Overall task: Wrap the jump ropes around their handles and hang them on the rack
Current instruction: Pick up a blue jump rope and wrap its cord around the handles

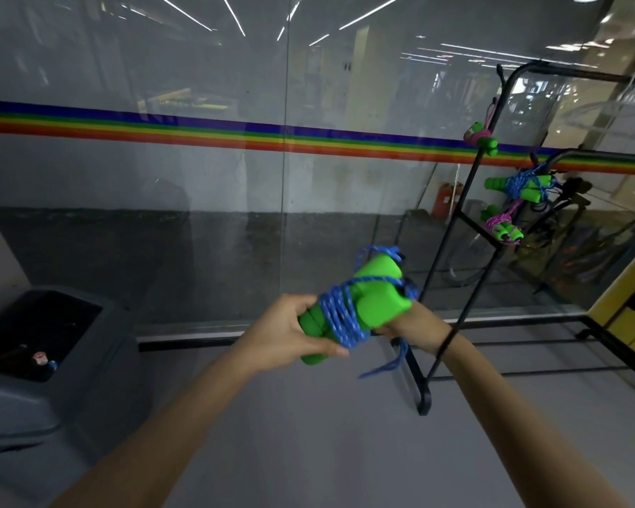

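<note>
Holds the green handles (371,291) in the left hand (290,330), fingers (327,349) curled tight round the near end, with the blue rope (340,319) wound round both handles just beyond those fingers. Sets the right hand (406,322) against the far end.

Risks losing the wrap: a loose tail (395,361) hanging just below the right hand, seemingly not tucked in, probably able to pull the last turns free if released too early. Risks also a slack bundle, with the handles splayed apart at the far end. Must still reach the rack (451,251), well beyond the right hand, with three wrapped ropes (517,185) hanging there.

Cannot tell the state of the right fingers: hidden behind the handles, pinching rope or foam. Cannot make out the rack's hooks, thin against the glass, nor the blurred end of the tail.
</note>
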The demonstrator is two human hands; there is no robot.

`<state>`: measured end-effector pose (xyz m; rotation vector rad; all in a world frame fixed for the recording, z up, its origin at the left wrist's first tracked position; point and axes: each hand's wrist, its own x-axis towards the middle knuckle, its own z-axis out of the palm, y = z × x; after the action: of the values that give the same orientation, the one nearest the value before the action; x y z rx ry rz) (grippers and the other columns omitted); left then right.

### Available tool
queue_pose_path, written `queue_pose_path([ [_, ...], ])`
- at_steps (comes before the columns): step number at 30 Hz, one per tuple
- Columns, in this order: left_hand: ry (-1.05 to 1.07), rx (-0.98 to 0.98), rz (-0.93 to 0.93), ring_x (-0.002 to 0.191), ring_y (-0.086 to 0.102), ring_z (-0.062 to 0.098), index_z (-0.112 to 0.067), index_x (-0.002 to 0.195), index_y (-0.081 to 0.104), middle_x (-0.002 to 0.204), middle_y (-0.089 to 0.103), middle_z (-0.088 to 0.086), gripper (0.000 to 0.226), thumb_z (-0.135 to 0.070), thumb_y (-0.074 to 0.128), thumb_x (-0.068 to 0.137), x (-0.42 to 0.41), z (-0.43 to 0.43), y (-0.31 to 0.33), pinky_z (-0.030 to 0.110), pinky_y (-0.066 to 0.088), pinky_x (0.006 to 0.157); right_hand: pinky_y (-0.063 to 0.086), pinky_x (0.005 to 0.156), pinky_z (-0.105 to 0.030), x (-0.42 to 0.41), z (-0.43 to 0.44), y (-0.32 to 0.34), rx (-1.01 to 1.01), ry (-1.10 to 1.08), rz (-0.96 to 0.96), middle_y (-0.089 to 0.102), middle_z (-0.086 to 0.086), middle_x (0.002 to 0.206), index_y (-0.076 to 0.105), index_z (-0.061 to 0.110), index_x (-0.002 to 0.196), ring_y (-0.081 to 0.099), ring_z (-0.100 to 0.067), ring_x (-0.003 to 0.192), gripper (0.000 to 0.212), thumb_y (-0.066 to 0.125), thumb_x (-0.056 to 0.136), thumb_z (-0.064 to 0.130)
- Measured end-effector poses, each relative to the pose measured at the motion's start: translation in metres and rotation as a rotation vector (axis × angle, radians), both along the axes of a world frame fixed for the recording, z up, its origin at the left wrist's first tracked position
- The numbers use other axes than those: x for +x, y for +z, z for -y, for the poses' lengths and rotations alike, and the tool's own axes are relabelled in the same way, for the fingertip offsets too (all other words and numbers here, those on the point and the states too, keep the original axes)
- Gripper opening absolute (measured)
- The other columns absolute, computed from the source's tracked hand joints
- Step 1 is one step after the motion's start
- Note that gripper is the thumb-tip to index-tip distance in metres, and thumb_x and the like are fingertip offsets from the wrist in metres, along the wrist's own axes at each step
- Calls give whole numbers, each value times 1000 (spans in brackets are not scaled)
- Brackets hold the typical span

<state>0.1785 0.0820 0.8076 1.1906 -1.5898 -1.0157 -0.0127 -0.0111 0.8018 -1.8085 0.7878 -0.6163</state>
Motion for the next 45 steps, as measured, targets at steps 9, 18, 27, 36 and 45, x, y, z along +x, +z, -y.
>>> queue_pose_path([
  [9,494,-39,428,56,54,11,-17,70,62,60,60,-3,32,-38,83,58,9,16,-18,17,34,48,31,63,-18,16,-24,11,-535,121,-687,52,7,62,65,17,86,50,-11,67,29,40,95,29],
  [18,53,166,857,85,62,18,-17,91,62,90,68,2,40,-32,81,60,33,10,-41,26,42,67,42,73,-30,11,-38,52,-767,227,-791,70,1,96,66,27,96,60,-15,90,23,57,84,44],
  [27,-277,66,163,71,56,-2,-25,90,68,77,66,-12,37,-4,80,62,16,-19,-13,14,46,65,47,64,-27,17,-2,23,-302,186,-77,63,-15,70,65,11,73,56,-4,68,30,67,77,41],
  [36,370,76,-209,69,64,14,-7,80,67,74,71,4,15,-12,77,70,24,2,-14,27,52,67,36,62,-25,23,-14,2,-392,31,-367,47,5,58,54,23,71,46,-9,57,30,39,97,26],
  [45,517,-9,637,92,64,29,-15,95,62,90,69,7,42,-43,76,66,25,9,-29,29,42,65,41,77,-37,18,-61,49,-972,67,-987,61,-14,109,50,22,113,57,-35,103,30,32,96,38],
])
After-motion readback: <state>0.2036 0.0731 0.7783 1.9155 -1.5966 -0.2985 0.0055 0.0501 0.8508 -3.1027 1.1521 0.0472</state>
